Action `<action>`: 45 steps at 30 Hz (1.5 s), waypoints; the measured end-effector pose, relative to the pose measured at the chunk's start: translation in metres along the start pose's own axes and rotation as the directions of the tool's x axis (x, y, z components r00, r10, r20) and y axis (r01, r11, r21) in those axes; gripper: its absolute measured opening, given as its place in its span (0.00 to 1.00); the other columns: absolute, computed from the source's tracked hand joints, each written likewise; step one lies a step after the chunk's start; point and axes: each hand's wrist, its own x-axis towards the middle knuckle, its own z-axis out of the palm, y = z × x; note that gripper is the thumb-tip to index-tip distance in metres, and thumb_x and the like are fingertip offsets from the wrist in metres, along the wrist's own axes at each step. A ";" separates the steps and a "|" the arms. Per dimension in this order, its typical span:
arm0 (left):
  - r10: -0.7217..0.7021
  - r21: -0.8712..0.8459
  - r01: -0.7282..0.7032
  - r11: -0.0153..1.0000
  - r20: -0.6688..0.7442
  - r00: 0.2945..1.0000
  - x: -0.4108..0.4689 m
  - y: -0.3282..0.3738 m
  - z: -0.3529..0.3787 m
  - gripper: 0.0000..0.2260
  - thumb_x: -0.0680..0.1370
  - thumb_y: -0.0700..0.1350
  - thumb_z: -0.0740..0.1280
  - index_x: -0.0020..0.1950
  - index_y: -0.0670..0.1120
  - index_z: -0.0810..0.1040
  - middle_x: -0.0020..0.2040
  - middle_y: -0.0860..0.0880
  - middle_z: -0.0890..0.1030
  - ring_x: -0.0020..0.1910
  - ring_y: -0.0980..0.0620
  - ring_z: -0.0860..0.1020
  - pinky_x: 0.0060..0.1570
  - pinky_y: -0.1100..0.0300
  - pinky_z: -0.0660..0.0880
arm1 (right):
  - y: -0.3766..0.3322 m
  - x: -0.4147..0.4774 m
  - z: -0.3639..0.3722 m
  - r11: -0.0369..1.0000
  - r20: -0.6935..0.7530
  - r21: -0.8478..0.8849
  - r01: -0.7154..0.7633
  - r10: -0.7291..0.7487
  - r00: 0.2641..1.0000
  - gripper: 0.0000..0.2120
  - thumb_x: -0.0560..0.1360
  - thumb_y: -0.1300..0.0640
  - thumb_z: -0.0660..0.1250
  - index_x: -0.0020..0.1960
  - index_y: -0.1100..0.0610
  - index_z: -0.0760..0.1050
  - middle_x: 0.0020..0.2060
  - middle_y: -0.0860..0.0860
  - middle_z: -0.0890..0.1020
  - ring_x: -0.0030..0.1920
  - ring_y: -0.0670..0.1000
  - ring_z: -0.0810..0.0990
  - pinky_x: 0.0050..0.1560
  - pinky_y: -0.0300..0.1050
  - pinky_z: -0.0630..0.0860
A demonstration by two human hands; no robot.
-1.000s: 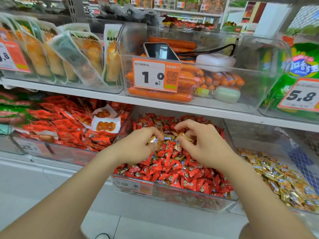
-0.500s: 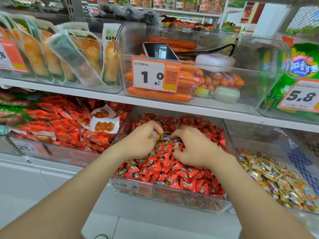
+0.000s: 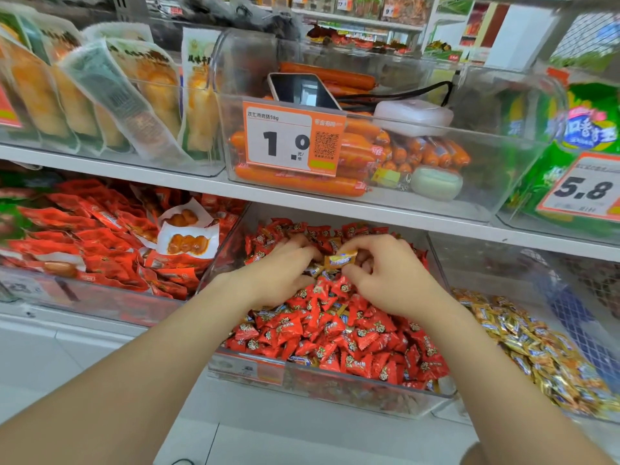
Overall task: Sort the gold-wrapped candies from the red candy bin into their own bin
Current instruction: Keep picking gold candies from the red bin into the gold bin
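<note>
A clear bin [image 3: 335, 394] on the lower shelf is heaped with red-wrapped candies [image 3: 339, 333], with a few gold wrappers mixed in. My right hand [image 3: 389, 273] pinches one gold-wrapped candy [image 3: 339, 259] between thumb and fingers, just above the pile near the back. My left hand [image 3: 281, 273] lies on the red heap beside it, fingers dug into the candies near the back; whether it holds anything is hidden. To the right, a second clear bin [image 3: 446, 256] holds a pile of gold-wrapped candies [image 3: 536, 344].
A bin of red snack packets [image 3: 100, 236] sits to the left. The upper shelf edge [image 3: 335, 203] hangs close over the candy bins, carrying a sausage bin with a 1.0 price tag [image 3: 292, 139], a phone and a white case. White floor lies below.
Both hands have moved toward the back of the red bin. My right hand has lifted a gold candy clear of the pile, now plainly seen between its fingers.
</note>
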 end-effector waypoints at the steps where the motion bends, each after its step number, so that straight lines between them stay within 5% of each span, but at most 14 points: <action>1: 0.014 -0.011 -0.014 1.000 0.011 1.000 0.001 0.000 -0.002 0.23 0.84 0.51 0.68 0.77 0.47 0.70 0.70 0.44 0.70 0.70 0.43 0.69 0.72 0.49 0.67 | 0.000 -0.003 -0.004 0.999 -0.025 0.032 -0.019 0.020 0.999 0.10 0.78 0.56 0.72 0.58 0.48 0.84 0.35 0.46 0.82 0.39 0.42 0.80 0.39 0.30 0.72; 9: 0.046 -0.054 -0.050 0.997 -0.056 0.997 -0.002 0.008 0.003 0.17 0.84 0.55 0.67 0.69 0.49 0.75 0.53 0.52 0.75 0.55 0.48 0.74 0.52 0.56 0.67 | -0.002 -0.023 -0.019 0.978 0.017 0.174 -0.112 0.110 0.994 0.13 0.78 0.59 0.68 0.54 0.41 0.84 0.30 0.46 0.80 0.27 0.42 0.71 0.31 0.33 0.68; 12: 0.036 -0.071 -0.040 0.997 -0.060 0.998 -0.005 0.008 0.005 0.16 0.84 0.55 0.66 0.68 0.49 0.74 0.54 0.52 0.72 0.55 0.50 0.72 0.54 0.57 0.67 | -0.006 -0.027 -0.021 0.973 -0.003 0.160 -0.166 0.168 0.986 0.12 0.78 0.59 0.62 0.41 0.49 0.82 0.22 0.45 0.71 0.24 0.45 0.66 0.28 0.39 0.65; 17: 0.058 -0.143 -0.064 0.988 -0.042 0.997 -0.007 0.010 0.005 0.24 0.84 0.52 0.68 0.78 0.50 0.68 0.68 0.48 0.75 0.66 0.49 0.74 0.67 0.53 0.72 | -0.014 -0.027 -0.015 0.985 -0.118 0.093 -0.148 0.159 0.980 0.17 0.73 0.50 0.55 0.28 0.55 0.62 0.22 0.48 0.65 0.27 0.50 0.63 0.31 0.46 0.63; 22: 0.085 -0.085 -0.081 0.993 0.041 0.996 -0.001 0.016 0.001 0.16 0.85 0.51 0.66 0.72 0.52 0.74 0.54 0.49 0.74 0.53 0.49 0.74 0.53 0.55 0.69 | -0.014 -0.021 -0.009 0.991 -0.162 0.054 -0.123 0.130 0.978 0.26 0.81 0.47 0.61 0.28 0.56 0.64 0.20 0.49 0.65 0.24 0.50 0.64 0.29 0.48 0.63; 26: 0.036 -0.085 -0.031 0.996 0.058 0.998 -0.001 0.019 0.000 0.13 0.85 0.51 0.65 0.64 0.43 0.74 0.49 0.47 0.75 0.48 0.47 0.75 0.45 0.53 0.67 | -0.007 -0.019 -0.008 0.996 -0.134 0.050 -0.077 0.083 0.987 0.24 0.83 0.39 0.63 0.34 0.52 0.76 0.25 0.51 0.78 0.27 0.49 0.75 0.31 0.40 0.67; 29: -0.005 -0.234 0.014 0.972 0.041 0.999 -0.011 0.017 -0.008 0.20 0.86 0.51 0.64 0.75 0.44 0.69 0.44 0.46 0.81 0.41 0.48 0.79 0.42 0.51 0.75 | -0.005 -0.019 -0.008 0.995 -0.097 0.073 -0.065 0.072 0.993 0.09 0.83 0.47 0.67 0.51 0.47 0.85 0.38 0.41 0.84 0.35 0.37 0.79 0.36 0.29 0.69; 32: -0.092 -0.247 0.085 0.965 -0.016 0.996 -0.027 0.015 -0.026 0.27 0.86 0.54 0.63 0.81 0.42 0.63 0.67 0.39 0.79 0.60 0.46 0.79 0.61 0.51 0.76 | -0.008 -0.018 -0.007 0.987 -0.099 0.159 -0.036 0.053 0.994 0.14 0.85 0.59 0.61 0.64 0.49 0.82 0.43 0.44 0.86 0.27 0.40 0.76 0.30 0.31 0.69; 36: -0.192 -0.419 0.126 0.899 -0.119 0.974 -0.050 0.010 -0.041 0.21 0.86 0.54 0.62 0.72 0.40 0.68 0.43 0.42 0.80 0.36 0.55 0.79 0.38 0.57 0.77 | -0.015 -0.013 0.001 0.975 -0.089 0.187 -0.116 0.134 0.987 0.12 0.83 0.57 0.60 0.48 0.50 0.83 0.28 0.50 0.80 0.25 0.45 0.72 0.28 0.39 0.69; 39: -0.312 -0.520 0.236 0.821 -0.062 0.948 -0.064 0.009 -0.042 0.22 0.87 0.54 0.61 0.75 0.42 0.65 0.60 0.32 0.77 0.49 0.39 0.82 0.45 0.43 0.79 | -0.019 -0.008 0.007 0.992 -0.135 0.094 -0.081 0.093 0.987 0.17 0.84 0.48 0.63 0.41 0.54 0.82 0.33 0.51 0.84 0.33 0.47 0.80 0.39 0.45 0.76; 40: -0.330 -0.510 0.255 0.821 -0.062 0.942 -0.068 0.010 -0.041 0.19 0.87 0.54 0.61 0.72 0.43 0.67 0.57 0.34 0.77 0.44 0.43 0.82 0.39 0.48 0.76 | -0.021 -0.006 0.009 0.996 -0.133 0.077 -0.054 0.063 0.989 0.16 0.85 0.48 0.63 0.45 0.54 0.84 0.38 0.50 0.86 0.37 0.46 0.82 0.44 0.45 0.78; 41: -0.342 -0.498 0.260 0.827 -0.078 0.937 -0.069 0.011 -0.039 0.15 0.87 0.53 0.60 0.66 0.44 0.70 0.59 0.54 0.65 0.57 0.53 0.72 0.35 0.52 0.71 | -0.022 -0.004 0.011 0.996 -0.115 0.078 -0.037 0.046 0.992 0.14 0.85 0.50 0.63 0.53 0.53 0.86 0.42 0.48 0.87 0.40 0.46 0.84 0.47 0.44 0.79; 42: -0.365 -0.493 0.271 0.827 -0.102 0.925 -0.072 0.013 -0.038 0.12 0.86 0.53 0.60 0.59 0.45 0.73 0.39 0.56 0.68 0.35 0.58 0.61 0.33 0.54 0.68 | -0.023 -0.002 0.013 0.997 -0.091 0.077 -0.024 0.031 0.995 0.13 0.86 0.53 0.62 0.59 0.53 0.85 0.43 0.47 0.87 0.41 0.45 0.85 0.50 0.44 0.81; 45: -0.402 -0.480 0.260 0.838 -0.219 0.889 -0.076 0.020 -0.038 0.15 0.83 0.51 0.57 0.39 0.46 0.69 0.34 0.51 0.72 0.31 0.52 0.69 0.34 0.55 0.65 | -0.027 0.002 0.021 1.000 -0.017 0.007 0.029 -0.029 0.999 0.15 0.85 0.57 0.59 0.64 0.48 0.81 0.40 0.43 0.83 0.40 0.46 0.82 0.47 0.50 0.82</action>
